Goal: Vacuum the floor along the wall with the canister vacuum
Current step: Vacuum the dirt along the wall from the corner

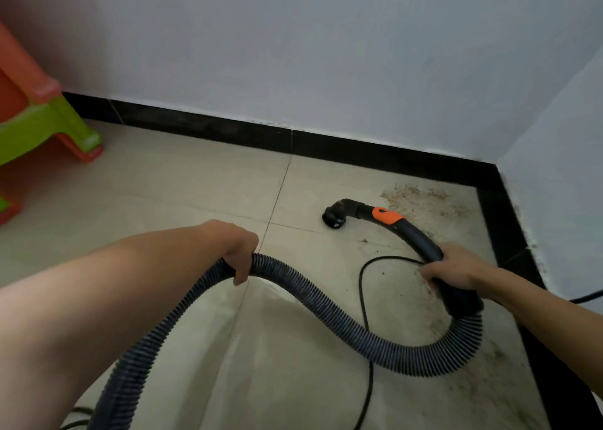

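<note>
- The nozzle point(336, 216) of the vacuum sits mouth-down on the floor point(195, 185), a little out from the corner. It is just left of a patch of brown dirt point(424, 201) that lies against the black skirting point(359, 150).
- Behind the nozzle runs a curved dark handle point(421, 237) with an orange slider point(386, 215). The right hand point(452, 265) holds the handle's lower end, its grip wrapped fully round it.
- From the handle the ribbed hose point(326, 305) loops down and back up to the left hand point(236, 247). That hand's grip is closed round the hose from above, holding the slack off the floor.
- The hose then leaves view at the bottom left, and the canister itself is not in view.
- A thin black cord point(360, 283) lies looped on the floor under the hose, close to the right hand.
- The step in hand looks like the corner stretch, with the nozzle short of the dirt. More grime shows along the right-hand skirting.
- The next move calls for pushing the nozzle right into the dirt and along the skirting, mouth flat on the floor. The left hand should feed hose and keep it off the cord.
- An orange and green stool point(42, 119) stands by the wall point(293, 54) at far left, well apart.
</note>
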Available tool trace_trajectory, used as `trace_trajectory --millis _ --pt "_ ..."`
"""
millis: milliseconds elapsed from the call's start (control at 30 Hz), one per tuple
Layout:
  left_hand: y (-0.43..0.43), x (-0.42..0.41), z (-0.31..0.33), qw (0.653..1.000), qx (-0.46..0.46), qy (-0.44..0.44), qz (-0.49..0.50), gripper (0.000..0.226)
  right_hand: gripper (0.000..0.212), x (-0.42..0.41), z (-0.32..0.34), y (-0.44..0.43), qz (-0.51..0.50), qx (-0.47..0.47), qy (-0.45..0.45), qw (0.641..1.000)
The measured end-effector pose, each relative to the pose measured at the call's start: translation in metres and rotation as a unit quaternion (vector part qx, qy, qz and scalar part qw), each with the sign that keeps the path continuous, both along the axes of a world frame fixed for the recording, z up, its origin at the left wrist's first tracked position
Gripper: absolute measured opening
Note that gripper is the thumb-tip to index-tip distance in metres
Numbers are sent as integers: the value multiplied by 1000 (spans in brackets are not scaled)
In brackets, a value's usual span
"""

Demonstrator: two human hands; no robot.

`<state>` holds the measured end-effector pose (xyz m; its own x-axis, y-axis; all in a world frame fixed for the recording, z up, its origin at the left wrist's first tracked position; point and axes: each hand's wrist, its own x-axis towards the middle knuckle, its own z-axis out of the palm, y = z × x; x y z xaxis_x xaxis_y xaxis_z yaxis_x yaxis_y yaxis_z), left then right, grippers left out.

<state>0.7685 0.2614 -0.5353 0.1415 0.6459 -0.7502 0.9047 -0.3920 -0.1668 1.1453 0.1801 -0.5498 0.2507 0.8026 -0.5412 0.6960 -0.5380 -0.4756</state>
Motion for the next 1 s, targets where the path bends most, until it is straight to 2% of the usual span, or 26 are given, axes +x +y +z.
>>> trace_trajectory --millis 133,233,300,333,433,500,667,800,1000 --pt "3 -10 -5 1000 3 -8 22 50 13 -8 1 11 -26 24 -15 999" --pt "7 -12 -11 1000 -4 0 18 53 18 -22 -5 12 50 -9 15 999" --pt "10 -11 -17 1000 -12 0 17 51 23 -26 -12 14 91 -16 4 996" --pt "12 -9 -21 1000 -14 -6 17 50 25 -26 -15 17 103 -5 -24 994" --pt "18 -2 -30 999 -4 -42 22 50 30 -15 -22 37 95 44 -194 975" --pt "24 2 -33 997 9 -65 34 49 36 -9 -25 58 56 64 -242 966" --pt "41 -5 -38 992 26 -94 78 46 41 -15 -30 124 15 88 -263 961" --pt "43 -36 -46 991 31 -71 110 47 42 -32 -38 156 2 93 -217 972" --pt "31 -63 -60 992 3 -27 119 47 38 -70 -37 176 89 136 -235 958"
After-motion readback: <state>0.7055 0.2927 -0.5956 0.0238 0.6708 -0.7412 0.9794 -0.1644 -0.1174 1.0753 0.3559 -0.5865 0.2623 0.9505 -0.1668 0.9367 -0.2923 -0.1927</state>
